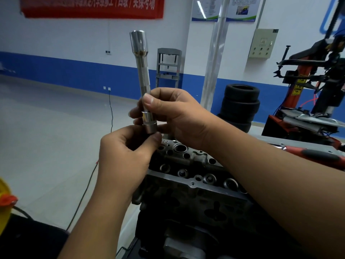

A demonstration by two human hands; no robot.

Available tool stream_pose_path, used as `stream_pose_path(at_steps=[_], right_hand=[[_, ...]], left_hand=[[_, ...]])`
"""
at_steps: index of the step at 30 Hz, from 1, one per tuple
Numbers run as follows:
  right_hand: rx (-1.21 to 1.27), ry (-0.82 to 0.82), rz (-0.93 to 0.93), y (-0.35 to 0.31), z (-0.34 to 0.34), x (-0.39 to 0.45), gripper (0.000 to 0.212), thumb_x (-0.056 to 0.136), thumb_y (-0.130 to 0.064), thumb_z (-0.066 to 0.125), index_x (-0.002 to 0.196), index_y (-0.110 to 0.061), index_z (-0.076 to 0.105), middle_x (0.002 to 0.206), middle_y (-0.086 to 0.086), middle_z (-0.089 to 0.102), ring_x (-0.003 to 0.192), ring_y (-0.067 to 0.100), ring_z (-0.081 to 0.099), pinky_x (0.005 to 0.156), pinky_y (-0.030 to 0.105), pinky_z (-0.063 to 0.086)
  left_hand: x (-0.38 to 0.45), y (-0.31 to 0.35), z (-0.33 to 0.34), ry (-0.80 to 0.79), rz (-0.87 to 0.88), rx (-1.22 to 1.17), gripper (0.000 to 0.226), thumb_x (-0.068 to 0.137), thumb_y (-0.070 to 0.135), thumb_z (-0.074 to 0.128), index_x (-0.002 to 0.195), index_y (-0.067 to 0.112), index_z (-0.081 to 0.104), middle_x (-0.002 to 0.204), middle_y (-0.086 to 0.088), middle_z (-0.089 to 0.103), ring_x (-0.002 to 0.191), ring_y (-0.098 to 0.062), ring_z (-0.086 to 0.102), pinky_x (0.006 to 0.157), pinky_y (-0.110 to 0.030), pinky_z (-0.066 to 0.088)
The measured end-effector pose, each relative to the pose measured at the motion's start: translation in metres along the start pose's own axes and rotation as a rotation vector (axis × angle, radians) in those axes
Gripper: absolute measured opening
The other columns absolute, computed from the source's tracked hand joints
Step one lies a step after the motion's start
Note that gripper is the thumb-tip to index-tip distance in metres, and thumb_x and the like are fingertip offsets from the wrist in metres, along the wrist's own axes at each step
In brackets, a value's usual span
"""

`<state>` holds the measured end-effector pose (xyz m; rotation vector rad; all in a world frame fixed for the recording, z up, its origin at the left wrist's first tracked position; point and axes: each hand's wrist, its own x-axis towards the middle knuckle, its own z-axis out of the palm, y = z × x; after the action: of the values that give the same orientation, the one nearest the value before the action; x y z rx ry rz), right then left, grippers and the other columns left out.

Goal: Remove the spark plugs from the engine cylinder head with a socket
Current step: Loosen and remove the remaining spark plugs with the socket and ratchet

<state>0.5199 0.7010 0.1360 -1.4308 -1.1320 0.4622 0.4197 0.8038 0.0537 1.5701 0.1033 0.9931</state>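
— White walls with a blue band run round the workshop; what stands at the back?

— One red banner (92,6) high on the wall, two posters (225,8) beside it, one grey control box (263,43), and one stack of four black tyres (239,107). One red tyre machine (313,86) stands at the right.

— And close by?

— One engine cylinder head (188,165), dark and full of round bores, sits below the hands. One ratchet with a red and black handle (317,154) lies on the bench behind the right forearm.

— How many sockets?

— One long chrome socket tool (142,71), held nearly upright above the head's far end, its wide end at the top. A shorter collar sits at its lower end; whether that is a separate piece I cannot tell.

— What is the right hand doing?

— The right hand (173,116) is curled round the lower shaft, thumb pressed along the front, fingers wrapped behind.

— And the left?

— The left hand (127,152) is half closed beneath, thumb and fingertips pinching the very bottom of the tool. What, if anything, sits inside that pinch is hidden.

— Any spark plugs showing?

— None that I can make out.
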Motion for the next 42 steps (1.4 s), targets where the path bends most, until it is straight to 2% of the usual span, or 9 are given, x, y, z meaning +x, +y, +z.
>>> stream_pose_path(at_steps=[4,10,15,17,20,27,34,39,42], right_hand=[[-0.008,-0.014,0.022,-0.0004,0.0013,-0.0001,0.017,0.105,-0.024,0.056,0.103,-0.01,0.066,0.102,0.007,0.076,0.098,0.027,0.071,0.1,0.059,0.052],[0.005,0.007,0.016,0.0018,-0.0008,0.0005,0.013,0.098,-0.027,0.067,0.093,-0.015,0.064,0.092,0.008,0.076,0.094,0.027,0.073,0.092,0.052,0.057],[0.01,0.003,0.002,0.0008,-0.001,0.0002,0.017,0.101,-0.026,0.062,0.099,-0.009,0.062,0.097,0.006,0.076,0.096,0.027,0.071,0.093,0.051,0.057],[0.014,-0.005,0.009,0.0004,-0.0004,0.0003,0.02,0.104,-0.027,0.058,0.102,-0.007,0.063,0.101,0.007,0.076,0.097,0.026,0.071,0.097,0.056,0.055],[0.034,-0.013,0.027,-0.0005,0.0,0.0007,0.021,0.105,-0.028,0.057,0.099,-0.01,0.066,0.101,0.007,0.077,0.095,0.026,0.071,0.091,0.048,0.057],[0.039,0.001,0.002,0.0004,-0.0008,0.0006,0.016,0.099,-0.025,0.065,0.091,-0.013,0.059,0.096,0.01,0.077,0.095,0.029,0.074,0.082,0.045,0.06],[0.053,-0.005,0.006,-0.001,0.001,0.0,0.019,0.102,-0.025,0.059,0.1,-0.007,0.064,0.099,0.009,0.076,0.096,0.028,0.071,0.098,0.058,0.053],[0.045,-0.011,0.005,-0.0014,0.001,-0.0004,0.013,0.097,-0.023,0.067,0.091,-0.012,0.062,0.095,0.012,0.077,0.09,0.028,0.072,0.078,0.04,0.061],[0.047,-0.015,-0.01,-0.0023,0.0016,-0.0002,0.014,0.1,-0.022,0.064,0.09,-0.012,0.06,0.096,0.012,0.077,0.088,0.027,0.072,0.077,0.039,0.06]], left_hand=[[0.0014,0.0026,-0.0035,-0.082,-0.007,0.031,0.04,0.099,0.012,0.07,0.083,0.047,0.08,0.09,0.02,0.08,0.091,0.001,0.075,0.081,-0.023,0.052],[0.0011,-0.0012,-0.0002,0.015,-0.035,0.05,0.016,0.083,0.02,0.087,0.083,0.031,0.075,0.079,0.019,0.078,0.075,0.002,0.074,0.063,-0.013,0.052],[0.0005,-0.0011,-0.0008,0.003,-0.038,0.012,0.008,0.086,0.024,0.084,0.084,0.029,0.078,0.081,0.014,0.079,0.079,-0.002,0.076,0.071,-0.023,0.054],[0.0002,-0.0006,-0.002,-0.05,-0.04,0.018,0.018,0.094,0.018,0.076,0.086,0.034,0.078,0.085,0.017,0.08,0.084,0.0,0.076,0.076,-0.023,0.053],[0.001,-0.0003,-0.0025,-0.075,-0.049,0.049,0.026,0.098,0.013,0.071,0.086,0.036,0.077,0.086,0.018,0.08,0.085,0.001,0.075,0.078,-0.026,0.053],[0.0002,-0.0011,0.0002,0.044,-0.053,0.021,0.018,0.073,0.027,0.091,0.083,0.027,0.076,0.079,0.012,0.078,0.076,-0.005,0.075,0.071,-0.028,0.054],[0.0007,0.0011,-0.0018,-0.058,-0.068,0.079,0.025,0.093,0.017,0.077,0.083,0.039,0.076,0.085,0.021,0.078,0.085,0.001,0.074,0.079,-0.03,0.055],[-0.0009,0.0,0.0007,0.046,-0.049,0.051,0.019,0.073,0.028,0.092,0.08,0.026,0.074,0.076,0.014,0.077,0.073,-0.002,0.074,0.067,-0.027,0.051],[-0.0011,0.0002,-0.0005,-0.003,-0.036,0.029,0.013,0.083,0.027,0.086,0.08,0.037,0.078,0.082,0.016,0.079,0.08,-0.002,0.075,0.073,-0.03,0.053]])
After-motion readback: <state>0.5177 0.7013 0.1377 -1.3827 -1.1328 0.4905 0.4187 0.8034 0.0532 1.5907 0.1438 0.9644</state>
